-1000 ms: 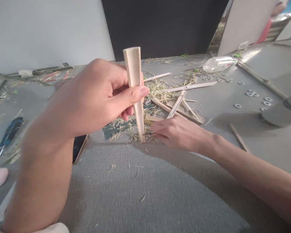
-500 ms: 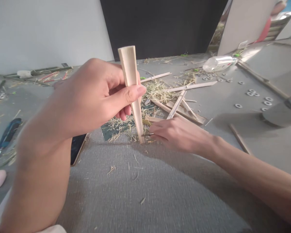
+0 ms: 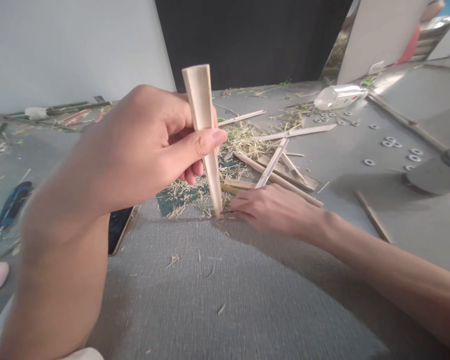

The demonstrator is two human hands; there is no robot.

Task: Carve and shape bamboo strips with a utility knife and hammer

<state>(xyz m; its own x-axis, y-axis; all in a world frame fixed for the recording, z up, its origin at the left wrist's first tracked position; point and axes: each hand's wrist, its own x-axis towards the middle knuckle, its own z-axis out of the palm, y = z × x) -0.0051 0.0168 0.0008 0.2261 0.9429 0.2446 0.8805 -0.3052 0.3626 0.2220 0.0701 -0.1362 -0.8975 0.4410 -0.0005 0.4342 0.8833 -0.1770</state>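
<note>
My left hand [image 3: 153,145] is closed around a pale, hollowed bamboo strip [image 3: 201,100], thumb pressed on its inner face. The strip stands almost upright, wide end up, its narrow lower end close to the table surface. Just right of that lower end, my right hand [image 3: 270,207] is closed, fingers bent low over the table. A thin dark tip [image 3: 229,211] pokes out from its fingers toward the strip; the rest of that tool is hidden in the hand. Bamboo shavings [image 3: 243,137] and several split bamboo strips [image 3: 273,162] lie behind both hands.
A dark green mat [image 3: 170,202] lies under shavings. A phone [image 3: 119,227] rests beside my left forearm, with a blue-handled tool [image 3: 13,207] farther left. On the right are several white rings [image 3: 388,142], a clear plastic bottle [image 3: 337,96] and a grey cylinder [image 3: 435,172].
My left hand and the bamboo strip have risen very slightly. The right hand has shifted a little, and less of the dark tip shows beside the strip's lower end.
</note>
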